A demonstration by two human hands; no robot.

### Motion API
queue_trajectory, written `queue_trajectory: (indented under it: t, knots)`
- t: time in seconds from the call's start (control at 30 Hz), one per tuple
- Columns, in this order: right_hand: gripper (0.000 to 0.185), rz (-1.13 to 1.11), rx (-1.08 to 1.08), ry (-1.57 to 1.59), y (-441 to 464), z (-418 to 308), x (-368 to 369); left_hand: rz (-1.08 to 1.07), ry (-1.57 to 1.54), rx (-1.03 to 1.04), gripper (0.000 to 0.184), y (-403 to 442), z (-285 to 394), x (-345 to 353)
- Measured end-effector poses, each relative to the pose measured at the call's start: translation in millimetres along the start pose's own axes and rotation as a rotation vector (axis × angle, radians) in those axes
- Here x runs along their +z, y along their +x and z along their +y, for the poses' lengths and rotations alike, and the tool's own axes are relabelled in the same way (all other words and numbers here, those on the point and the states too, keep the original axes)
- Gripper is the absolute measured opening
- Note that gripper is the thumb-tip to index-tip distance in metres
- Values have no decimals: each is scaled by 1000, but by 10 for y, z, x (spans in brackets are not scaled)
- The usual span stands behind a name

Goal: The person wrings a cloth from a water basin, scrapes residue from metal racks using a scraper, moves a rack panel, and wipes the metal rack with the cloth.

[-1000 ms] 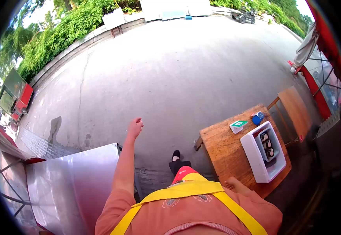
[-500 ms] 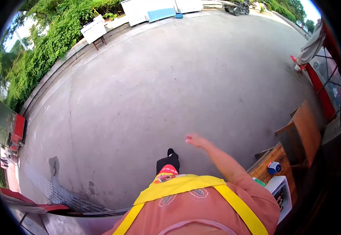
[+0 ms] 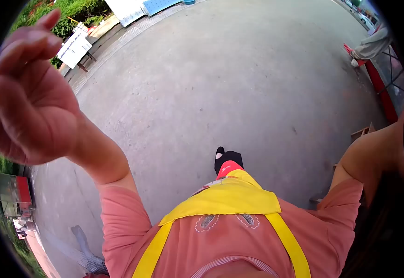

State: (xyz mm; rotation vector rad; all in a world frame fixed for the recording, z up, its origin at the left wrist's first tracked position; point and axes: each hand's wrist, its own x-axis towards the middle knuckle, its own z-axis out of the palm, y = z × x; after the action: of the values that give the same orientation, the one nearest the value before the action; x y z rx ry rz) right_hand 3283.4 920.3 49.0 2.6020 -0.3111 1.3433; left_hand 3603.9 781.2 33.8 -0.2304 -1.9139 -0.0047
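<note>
My left hand (image 3: 37, 106) is raised close to the camera at the upper left, palm partly facing me. Its fingers are loosely bent and apart, and nothing shows in them. My right arm (image 3: 373, 153) is lifted at the right, bent at the elbow. Its hand lies beyond the dark edge of the view. I wear a yellow apron (image 3: 225, 199) over a pink shirt (image 3: 229, 245). One black shoe (image 3: 220, 150) shows below the apron on the concrete ground (image 3: 202, 92).
A white sign board (image 3: 74, 48) on legs stands by the greenery at the upper left. A red cart (image 3: 23, 190) is at the far left. On the right are a red-framed stall (image 3: 381, 88) with grey cloth (image 3: 373, 46) and part of a wooden piece (image 3: 362, 133).
Both arms have come up: my left hand has entered at the upper left, while my right hand has left the view. The wooden table with the blue container is now out of sight.
</note>
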Motion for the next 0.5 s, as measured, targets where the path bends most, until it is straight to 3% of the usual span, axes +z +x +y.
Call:
queue_trajectory:
  t: [0.07, 0.13, 0.5]
  knots:
    - [40, -42, -127, -22, 59, 770, 56, -87, 107, 277, 30, 345, -472, 6]
    - [40, -55, -184, -31, 85, 1594, 94, -109, 153, 410, 30, 487, -1086, 134]
    - [41, -43, -224, -74, -398, 6088, 458, -34, 326, 483, 30, -21, -5174, 873]
